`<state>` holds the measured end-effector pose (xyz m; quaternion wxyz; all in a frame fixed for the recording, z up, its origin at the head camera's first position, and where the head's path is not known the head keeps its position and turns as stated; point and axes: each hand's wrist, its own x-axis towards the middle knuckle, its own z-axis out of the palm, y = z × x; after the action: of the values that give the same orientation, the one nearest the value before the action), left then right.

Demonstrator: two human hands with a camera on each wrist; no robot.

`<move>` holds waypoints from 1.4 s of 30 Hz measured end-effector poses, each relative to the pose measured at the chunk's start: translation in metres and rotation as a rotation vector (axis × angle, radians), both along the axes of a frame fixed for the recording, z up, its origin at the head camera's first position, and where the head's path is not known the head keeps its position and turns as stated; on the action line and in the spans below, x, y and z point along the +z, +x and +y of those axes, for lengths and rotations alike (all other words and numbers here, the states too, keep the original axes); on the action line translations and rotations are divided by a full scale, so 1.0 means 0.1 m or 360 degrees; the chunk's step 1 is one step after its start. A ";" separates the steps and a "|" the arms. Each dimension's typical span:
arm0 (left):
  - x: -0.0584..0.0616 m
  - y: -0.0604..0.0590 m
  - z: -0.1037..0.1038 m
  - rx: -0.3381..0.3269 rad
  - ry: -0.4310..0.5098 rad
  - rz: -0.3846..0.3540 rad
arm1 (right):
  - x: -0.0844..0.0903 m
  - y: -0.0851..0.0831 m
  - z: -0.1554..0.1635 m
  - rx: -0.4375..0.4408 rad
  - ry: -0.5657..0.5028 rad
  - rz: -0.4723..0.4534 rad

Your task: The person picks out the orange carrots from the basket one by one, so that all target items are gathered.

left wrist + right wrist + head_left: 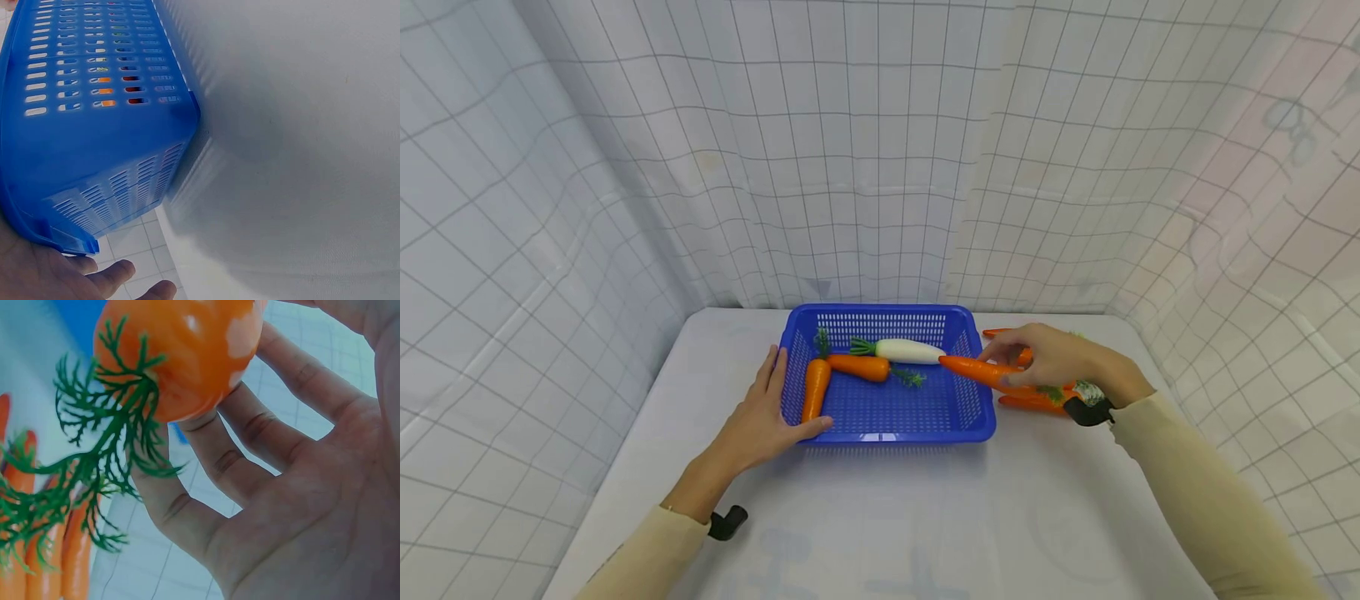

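My right hand (1047, 354) holds an orange carrot (976, 371) between thumb and fingers, its tip over the right rim of a blue plastic basket (880, 437). Up close in the right wrist view, this carrot (181, 356) has green feathery leaves at its thick end. My left hand (765, 423) rests on the basket's left side, thumb over the front rim and fingers along the outer wall. Inside the basket lie a white radish (910, 352), one carrot (859, 367) lying crosswise and another carrot (816, 390) along the left wall.
Several more carrots (1033, 404) lie on the white table (880, 525) to the right of the basket, partly hidden under my right hand. Grid-patterned white curtains (880, 167) enclose the table at the back and both sides.
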<state>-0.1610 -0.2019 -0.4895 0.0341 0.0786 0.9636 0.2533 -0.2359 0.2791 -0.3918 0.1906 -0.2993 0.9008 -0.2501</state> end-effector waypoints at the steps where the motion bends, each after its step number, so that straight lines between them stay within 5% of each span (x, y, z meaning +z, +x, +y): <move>1: 0.00 0.00 0.00 0.0000 0.0003 0.0003 | -0.02 0.01 0.04 -0.0006 0.0002 0.0010; 23: -0.01 -0.02 0.02 0.0000 -0.0006 0.0023 | -0.50 0.25 0.83 -0.0216 0.0019 -0.0073; 42: -0.04 -0.02 -0.01 0.0015 -0.0015 0.0019 | -0.85 0.35 1.00 -0.0260 0.0037 0.0065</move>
<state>-0.1630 -0.2028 -0.4938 0.0276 0.0753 0.9653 0.2484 -0.2008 0.3791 -0.4765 0.1547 -0.2276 0.9288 -0.2483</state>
